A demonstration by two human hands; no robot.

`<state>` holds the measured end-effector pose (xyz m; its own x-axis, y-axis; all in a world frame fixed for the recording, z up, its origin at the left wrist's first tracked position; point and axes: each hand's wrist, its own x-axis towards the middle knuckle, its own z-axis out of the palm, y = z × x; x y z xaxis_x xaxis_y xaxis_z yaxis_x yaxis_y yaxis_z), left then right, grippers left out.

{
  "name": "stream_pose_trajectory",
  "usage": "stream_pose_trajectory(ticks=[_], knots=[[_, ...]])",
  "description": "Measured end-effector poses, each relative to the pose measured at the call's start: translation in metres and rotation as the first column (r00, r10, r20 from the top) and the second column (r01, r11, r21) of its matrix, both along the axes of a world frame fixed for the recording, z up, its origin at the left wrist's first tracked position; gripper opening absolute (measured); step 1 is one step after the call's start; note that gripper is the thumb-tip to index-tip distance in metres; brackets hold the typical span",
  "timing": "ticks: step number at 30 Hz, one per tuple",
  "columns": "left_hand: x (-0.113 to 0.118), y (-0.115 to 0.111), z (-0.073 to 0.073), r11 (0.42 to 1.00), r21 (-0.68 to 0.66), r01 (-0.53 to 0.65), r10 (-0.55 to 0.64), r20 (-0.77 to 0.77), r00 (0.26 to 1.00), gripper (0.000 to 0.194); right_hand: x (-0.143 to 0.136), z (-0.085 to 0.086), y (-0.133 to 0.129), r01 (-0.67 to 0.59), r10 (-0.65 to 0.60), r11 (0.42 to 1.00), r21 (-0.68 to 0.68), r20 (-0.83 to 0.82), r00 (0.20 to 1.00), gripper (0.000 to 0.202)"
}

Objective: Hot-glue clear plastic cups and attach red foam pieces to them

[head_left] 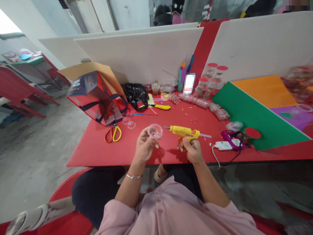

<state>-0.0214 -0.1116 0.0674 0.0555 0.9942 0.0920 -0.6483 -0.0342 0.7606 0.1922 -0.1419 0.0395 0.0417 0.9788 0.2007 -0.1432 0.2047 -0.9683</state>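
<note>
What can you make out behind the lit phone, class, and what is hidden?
A blue item rises behind the phone, and a purple item shows past its left edge. Anything directly behind the screen is covered.

On the table (pixel 84 148), the cutter (pixel 162 107) is the landmark. The plastic bag (pixel 136 94) lies just left of it, the shopping bag (pixel 91 98) farther left, the scissors (pixel 114 126) before it to the left. The cup (pixel 155 131) is before it, the glue gun (pixel 182 131) before it to the right. The phone (pixel 189 84) is behind it to the right; the nested cups (pixel 200 102) and sheets (pixel 255 119) lie right.
</note>
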Motion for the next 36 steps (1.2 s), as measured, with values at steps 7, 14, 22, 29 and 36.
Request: stream_pose_trajectory(ticks=[7, 14, 22, 29, 36], knots=[[0.006, -0.002, 0.001, 0.999, -0.035, 0.041, -0.040, 0.026, 0.999, 0.046, -0.009, -0.007, 0.002, -0.116, 0.111, 0.992, -0.049, -0.102, 0.989, 0.046], [0.005, -0.001, -0.002, 0.998, -0.043, 0.045, -0.044, 0.028, 0.999, 0.049, -0.003, -0.007, 0.001, -0.063, 0.060, 0.997, -0.038, -0.094, 0.994, 0.046], [0.010, -0.007, 0.000, 0.988, -0.073, 0.138, -0.131, 0.096, 0.987, 0.052, -0.006, -0.003, 0.002, 0.018, -0.019, 0.998, -0.061, -0.015, 1.000, 0.051], [-0.002, 0.000, -0.007, 0.996, -0.059, 0.069, -0.067, 0.033, 0.997, 0.047, 0.032, 0.008, 0.012, 0.139, -0.128, 0.984, -0.108, 0.103, 0.986, 0.042], [-0.015, 0.030, -0.022, 0.990, -0.096, 0.102, -0.094, 0.086, 0.992, 0.048, 0.080, 0.034, 0.075, 0.111, -0.075, 0.959, -0.260, 0.147, 0.986, 0.052]])
